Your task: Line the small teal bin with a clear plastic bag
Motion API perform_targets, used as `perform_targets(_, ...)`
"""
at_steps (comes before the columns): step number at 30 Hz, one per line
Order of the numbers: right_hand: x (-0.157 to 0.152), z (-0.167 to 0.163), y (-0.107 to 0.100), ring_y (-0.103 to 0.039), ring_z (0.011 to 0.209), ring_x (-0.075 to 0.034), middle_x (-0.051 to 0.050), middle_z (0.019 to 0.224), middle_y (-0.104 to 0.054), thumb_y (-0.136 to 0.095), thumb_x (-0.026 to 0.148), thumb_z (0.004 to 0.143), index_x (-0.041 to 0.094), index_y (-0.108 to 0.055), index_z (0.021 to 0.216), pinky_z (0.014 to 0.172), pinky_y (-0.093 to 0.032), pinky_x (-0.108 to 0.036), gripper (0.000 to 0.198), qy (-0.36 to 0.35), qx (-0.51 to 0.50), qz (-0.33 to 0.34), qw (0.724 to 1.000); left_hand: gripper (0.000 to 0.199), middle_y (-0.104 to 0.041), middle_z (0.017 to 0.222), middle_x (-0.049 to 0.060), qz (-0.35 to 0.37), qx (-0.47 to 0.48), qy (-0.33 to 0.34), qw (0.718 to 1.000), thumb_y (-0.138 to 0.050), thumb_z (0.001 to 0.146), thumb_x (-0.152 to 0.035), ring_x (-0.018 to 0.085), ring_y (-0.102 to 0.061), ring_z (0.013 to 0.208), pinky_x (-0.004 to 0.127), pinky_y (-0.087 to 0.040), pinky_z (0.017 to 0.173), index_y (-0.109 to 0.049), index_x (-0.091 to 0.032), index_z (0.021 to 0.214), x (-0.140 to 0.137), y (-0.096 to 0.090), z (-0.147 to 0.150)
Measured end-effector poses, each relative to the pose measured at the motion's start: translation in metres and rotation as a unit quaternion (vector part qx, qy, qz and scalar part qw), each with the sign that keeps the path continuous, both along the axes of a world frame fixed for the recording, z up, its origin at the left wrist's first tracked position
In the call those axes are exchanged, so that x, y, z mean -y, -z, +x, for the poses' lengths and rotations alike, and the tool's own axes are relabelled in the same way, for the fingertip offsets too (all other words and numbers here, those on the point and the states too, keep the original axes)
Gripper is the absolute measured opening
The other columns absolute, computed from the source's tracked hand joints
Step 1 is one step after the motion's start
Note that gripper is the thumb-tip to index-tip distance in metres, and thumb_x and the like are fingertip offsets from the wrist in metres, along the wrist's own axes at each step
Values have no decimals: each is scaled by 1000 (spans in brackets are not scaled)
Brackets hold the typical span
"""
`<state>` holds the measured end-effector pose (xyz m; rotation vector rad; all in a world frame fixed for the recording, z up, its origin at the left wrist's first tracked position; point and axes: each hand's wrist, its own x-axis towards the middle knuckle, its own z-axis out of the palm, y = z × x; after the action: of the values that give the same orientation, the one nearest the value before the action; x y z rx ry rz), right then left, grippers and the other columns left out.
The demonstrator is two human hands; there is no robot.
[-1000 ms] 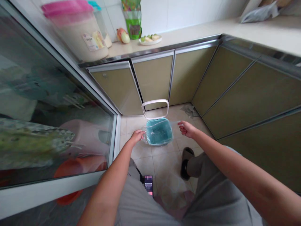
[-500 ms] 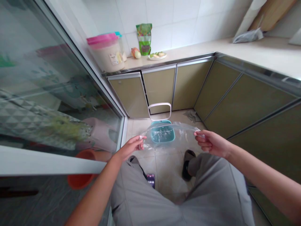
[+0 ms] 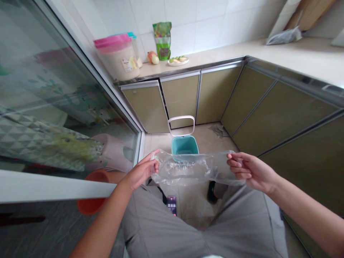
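A clear plastic bag (image 3: 188, 170) is stretched sideways between my two hands, above the floor and in front of my knees. My left hand (image 3: 143, 170) grips its left end, with the fingers partly behind the film. At the other end, my right hand (image 3: 248, 168) pinches the edge between thumb and fingers. Just beyond the bag stands a teal trash bin (image 3: 185, 143) on the tiles, its near wall seen through the film. The bin's pale pink rim frame (image 3: 181, 116) is tipped up at the back.
Beige cabinets (image 3: 182, 98) surround the corner. On the counter (image 3: 215, 50) stand a pink-lidded tub (image 3: 118, 59), an onion (image 3: 153, 57), a green pouch (image 3: 163, 41) and a plate of cut fruit (image 3: 178, 61). A glass door (image 3: 67, 107) borders the left; an orange bucket (image 3: 92, 206) is behind it.
Both hands have drawn the bag nearer to my body and spread it slightly wider. More of the bin's opening now shows above the bag's upper edge.
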<state>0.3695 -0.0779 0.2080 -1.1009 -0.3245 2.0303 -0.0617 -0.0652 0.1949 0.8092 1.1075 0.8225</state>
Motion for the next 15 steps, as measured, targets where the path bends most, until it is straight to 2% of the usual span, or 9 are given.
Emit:
perform_targets(4,-29,-21,25,-15,46,-6,5,64,-33,-50,22,97,18,-60,95,36,-21,-15,11,20,-17,-27,999,79,-61,77,-1,-33,4,-21,999,-70,87,-30,13,-59,65,25,-48,67,-40,-26,160,-27,38,5)
perform_targets(9,-69,-50,83,-26,43,-7,2,63,-46,-43,19,99,18,-58,104,37,-25,-15,16,44,-32,-99,994,78,-60,76,-3,-107,-13,-13,994,-69,88,-30,12,-57,58,24,-46,59,-34,-28,158,-57,88,19)
perform_targets(12,-86,-69,123,-30,40,-7,2,63,-52,-42,17,100,19,-52,98,36,-29,-15,10,49,21,-153,987,74,-59,73,-6,-170,-73,22,983,-70,88,-34,12,-56,56,27,-51,63,-35,-32,153,-63,126,28)
perform_targets(15,-91,-86,161,-31,37,-7,0,64,-58,-40,18,103,20,-47,94,34,-32,-15,11,38,110,-222,968,66,-59,72,-5,-272,-144,115,945,-71,88,-38,15,-58,57,40,-58,72,-40,-30,145,-55,166,34)
